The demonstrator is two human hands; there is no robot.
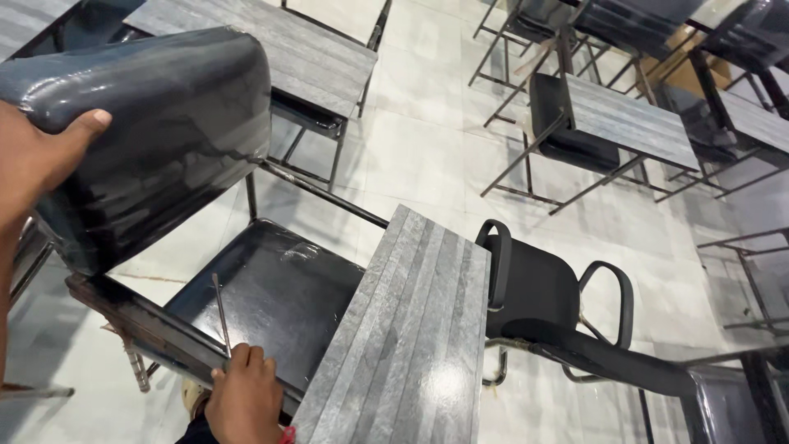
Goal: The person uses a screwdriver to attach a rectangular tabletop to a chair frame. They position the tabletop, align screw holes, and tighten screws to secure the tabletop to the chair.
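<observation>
grey wood-grain counter slants just right of the right hand, whose fingers curl over the chair frame edge. above it, the left hand grips the black padded backrest, thumb on top. beyond stand more desk-chairs.

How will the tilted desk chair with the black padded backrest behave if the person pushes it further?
The desk chair looks rigid, with a metal frame. Already tilted, it may tip. Its glossy backrest could slip under the left hand; the right hand grips the frame.
</observation>
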